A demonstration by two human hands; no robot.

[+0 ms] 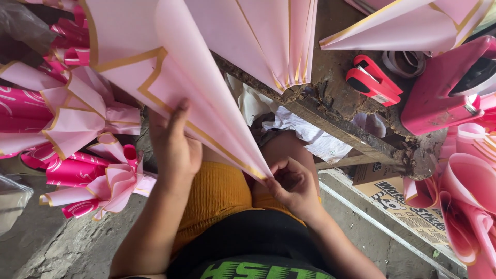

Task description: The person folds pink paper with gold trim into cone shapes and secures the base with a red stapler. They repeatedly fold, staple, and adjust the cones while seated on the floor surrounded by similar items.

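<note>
1. Pinching the pointed lower tip of the pale pink paper sheet with a gold border line point(206, 88), your right hand point(292, 186) is curled nearly closed, fingertips and thumb drawn together around the paper's corner just above your lap.
2. Your left hand point(173, 147) lies mostly open and flat against the sheet's left edge, thumb point(180, 116) stretched upward along the gold line, the other fingers hidden behind the paper (so how far they curl cannot be told).
3. That sheet is smooth, matte and stiff-looking, creased into long folds that fan wide at the top and narrow to the point your right hand holds; it hangs between your two hands, in front of the rough, dark wooden table edge point(341, 129).
4. At your left sit finished folded wrappers of pale pink and glossy hot-pink paper point(77, 119), gathered into ruffled, bow-like bunches with gold trim.
5. On the worn tabletop rests a red plastic stapler point(373, 80), with a large pink plastic tape dispenser point(447, 88) just beside it to the right.
6. More curled pink paper cones point(467, 201) are stacked at the far right, above a brown cardboard box point(398, 199) lying under the table.
7. White crumpled paper point(305, 129) shows beneath the table edge, near your knee.
8. Your lap is covered in ribbed mustard-yellow fabric point(217, 196).
</note>
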